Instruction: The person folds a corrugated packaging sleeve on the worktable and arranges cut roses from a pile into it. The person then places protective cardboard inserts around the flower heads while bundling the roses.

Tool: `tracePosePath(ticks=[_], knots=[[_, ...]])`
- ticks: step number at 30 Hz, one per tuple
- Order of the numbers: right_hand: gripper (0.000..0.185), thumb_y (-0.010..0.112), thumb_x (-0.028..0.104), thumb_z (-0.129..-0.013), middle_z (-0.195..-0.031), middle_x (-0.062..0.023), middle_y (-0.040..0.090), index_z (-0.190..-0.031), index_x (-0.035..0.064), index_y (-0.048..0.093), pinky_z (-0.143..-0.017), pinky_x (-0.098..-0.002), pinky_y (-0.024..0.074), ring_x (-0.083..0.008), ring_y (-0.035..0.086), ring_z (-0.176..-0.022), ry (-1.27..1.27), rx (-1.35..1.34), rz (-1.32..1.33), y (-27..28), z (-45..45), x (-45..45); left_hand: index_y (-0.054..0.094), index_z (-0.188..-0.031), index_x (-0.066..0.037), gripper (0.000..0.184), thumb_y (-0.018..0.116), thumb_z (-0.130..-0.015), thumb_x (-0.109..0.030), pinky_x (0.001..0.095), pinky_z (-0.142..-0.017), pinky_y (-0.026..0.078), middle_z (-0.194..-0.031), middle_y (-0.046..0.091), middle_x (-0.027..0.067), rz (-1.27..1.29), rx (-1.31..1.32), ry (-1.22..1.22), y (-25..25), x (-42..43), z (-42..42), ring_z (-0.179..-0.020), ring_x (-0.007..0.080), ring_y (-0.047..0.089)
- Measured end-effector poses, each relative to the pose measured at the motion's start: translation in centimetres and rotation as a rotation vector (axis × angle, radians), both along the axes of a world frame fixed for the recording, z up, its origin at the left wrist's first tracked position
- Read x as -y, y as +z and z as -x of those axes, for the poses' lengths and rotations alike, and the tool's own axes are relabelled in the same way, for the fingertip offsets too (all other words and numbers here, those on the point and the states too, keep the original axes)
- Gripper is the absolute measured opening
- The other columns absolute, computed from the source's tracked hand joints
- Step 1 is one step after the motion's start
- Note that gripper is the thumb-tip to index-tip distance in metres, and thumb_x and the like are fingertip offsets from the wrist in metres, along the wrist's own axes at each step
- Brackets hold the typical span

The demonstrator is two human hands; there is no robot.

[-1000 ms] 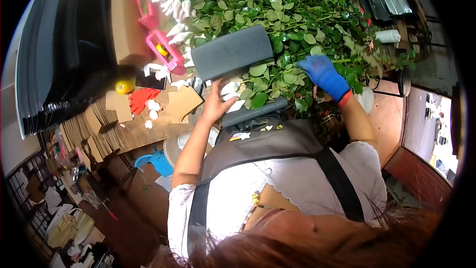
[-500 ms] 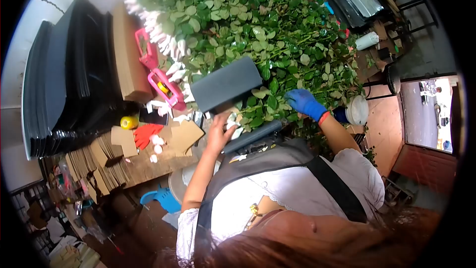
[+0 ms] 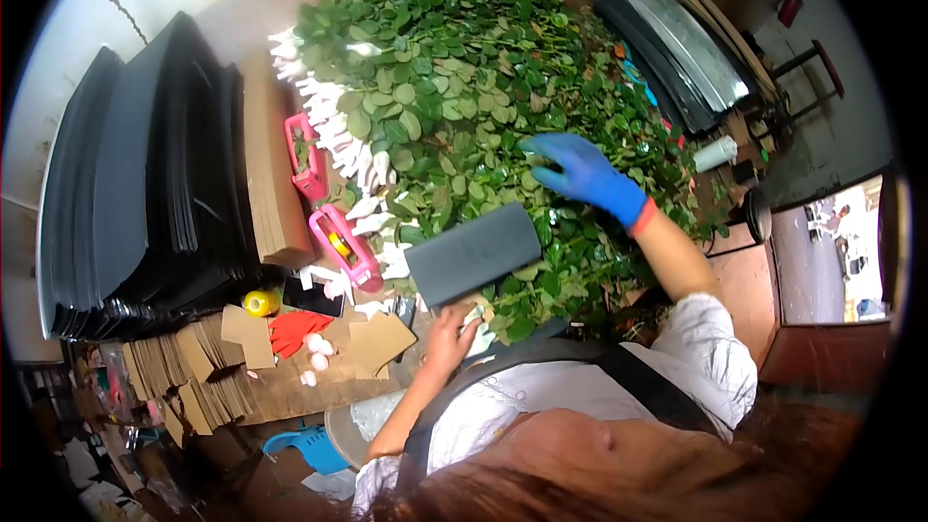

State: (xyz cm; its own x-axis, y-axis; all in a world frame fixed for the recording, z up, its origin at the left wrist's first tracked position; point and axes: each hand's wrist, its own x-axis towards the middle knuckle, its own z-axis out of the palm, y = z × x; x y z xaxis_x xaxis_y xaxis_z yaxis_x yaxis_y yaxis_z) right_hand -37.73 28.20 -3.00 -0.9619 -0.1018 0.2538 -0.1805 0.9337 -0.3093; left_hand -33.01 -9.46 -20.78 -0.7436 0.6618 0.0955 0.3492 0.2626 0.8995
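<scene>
My bare left hand is at the table's near edge, its fingers closed around a pale white-and-green rose head. Just beyond it, a dark grey folded sheet lies across the leafy stems. My right hand, in a blue glove with a red cuff, reaches over a large heap of rose stems. Its fingers stretch forward, thumb apart, with nothing visible in them. Several white-wrapped rose heads line the heap's left side.
Black sheets and cardboard stand at the left. Two pink tape dispensers, yellow tape, a red glove, a phone and cardboard pieces lie on the table. Shiny sheets lean at the back right.
My right hand has moved forward over the leaves, away from my body. My left hand stays near the front edge with the rose head. The camera view has shifted.
</scene>
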Motion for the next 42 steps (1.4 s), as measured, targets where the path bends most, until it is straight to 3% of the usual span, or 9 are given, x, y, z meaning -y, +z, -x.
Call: tracePosePath(ticks=[2,5,9,13,19,26,35,40,42], knots=[[0.049,0.069,0.025,-0.088,-0.125,-0.0171,0.064,-0.134,0.0111,0.059,-0.095,-0.0450,0.0509,-0.0368,0.062,-0.112,0.053,-0.081,-0.095,-1.7,7.4,-2.4,0.069,-0.113,-0.005,0.029,0.074,-0.089,-0.019,0.0370,-0.080,0.055,-0.107,0.065,0.0150,0.214,0.099,-0.014,-0.9,0.1,-0.1,-0.096,0.0318,0.066],[0.068,0.069,0.032,-0.085,-0.135,-0.0189,0.057,-0.145,0.0111,0.045,-0.101,-0.0463,0.0460,-0.0363,0.058,-0.116,-0.064,-0.154,-0.222,-6.1,20.2,-6.5,0.071,-0.110,-0.009,0.024,0.074,-0.088,-0.019,0.0430,-0.070,0.052,-0.099,0.065,0.0166,0.101,-0.014,0.047,-1.1,-0.3,-0.1,-0.080,0.0355,0.064],[0.063,0.059,0.019,-0.090,-0.137,-0.0158,0.055,-0.150,0.0124,0.040,-0.106,-0.0409,0.0388,-0.0300,0.055,-0.123,-0.276,0.029,-0.596,-6.7,32.8,-8.5,0.071,-0.114,-0.011,0.029,0.076,-0.087,-0.021,0.0419,-0.075,0.052,-0.103,0.066,0.0166,0.156,-0.047,0.006,-1.5,-0.2,0.3,-0.086,0.0366,0.064],[0.045,0.054,0.012,-0.093,-0.127,-0.0127,0.062,-0.138,0.0132,0.053,-0.099,-0.0419,0.0437,-0.0291,0.060,-0.118,-0.384,-0.066,-0.633,-12.9,39.7,-10.3,0.071,-0.115,-0.011,0.030,0.076,-0.087,-0.021,0.0421,-0.077,0.052,-0.105,0.066,0.0168,0.204,0.072,0.025,-0.8,-0.5,1.3,-0.089,0.0371,0.064],[0.019,0.056,0.015,-0.093,-0.106,-0.0109,0.071,-0.108,0.0153,0.068,-0.079,-0.0413,0.0550,-0.0276,0.069,-0.100,-0.191,0.053,-0.606,-10.2,36.0,-10.8,0.071,-0.117,-0.012,0.032,0.076,-0.087,-0.022,0.0424,-0.081,0.051,-0.108,0.066,0.0171,0.218,0.126,0.021,-0.2,-0.4,1.9,-0.093,0.0378,0.064],[0.017,0.058,0.013,-0.090,-0.099,-0.0086,0.067,-0.104,0.0162,0.066,-0.078,-0.0417,0.0544,-0.0274,0.066,-0.096,-0.167,-0.038,-0.537,-7.5,29.4,-10.3,0.071,-0.119,-0.014,0.033,0.076,-0.088,-0.023,0.0428,-0.085,0.051,-0.112,0.067,0.0175,0.207,0.132,0.014,-0.1,0.1,1.5,-0.097,0.0387,0.064],[0.037,0.064,0.007,-0.080,-0.096,-0.0063,0.062,-0.114,0.0224,0.066,-0.079,-0.0424,0.0521,-0.0281,0.062,-0.096,-0.020,-0.252,-0.402,-3.9,16.9,-3.9,0.070,-0.122,-0.015,0.035,0.077,-0.088,-0.025,0.0433,-0.090,0.050,-0.116,0.067,0.0180,0.182,0.174,0.043,0.6,-0.5,1.1,-0.103,0.0398,0.063],[0.044,0.063,0.011,-0.082,-0.101,-0.0071,0.063,-0.124,0.0207,0.062,-0.077,-0.0427,0.0528,-0.0286,0.063,-0.097,-0.017,0.441,-0.566,0.8,14.7,-3.5,0.068,-0.126,-0.016,0.038,0.075,-0.089,-0.026,0.0449,-0.096,0.047,-0.120,0.066,0.0181,0.305,0.070,-0.032,0.1,0.0,0.9,-0.111,0.0406,0.060],[0.045,0.065,0.016,-0.081,-0.102,-0.0081,0.064,-0.126,0.0208,0.061,-0.077,-0.0433,0.0531,-0.0297,0.064,-0.097,0.059,0.723,-0.640,1.8,15.7,-2.6,0.067,-0.126,-0.015,0.039,0.075,-0.089,-0.026,0.0464,-0.098,0.046,-0.122,0.065,0.0185,0.264,0.231,-0.050,1.0,-0.4,1.4,-0.115,0.0409,0.058]])
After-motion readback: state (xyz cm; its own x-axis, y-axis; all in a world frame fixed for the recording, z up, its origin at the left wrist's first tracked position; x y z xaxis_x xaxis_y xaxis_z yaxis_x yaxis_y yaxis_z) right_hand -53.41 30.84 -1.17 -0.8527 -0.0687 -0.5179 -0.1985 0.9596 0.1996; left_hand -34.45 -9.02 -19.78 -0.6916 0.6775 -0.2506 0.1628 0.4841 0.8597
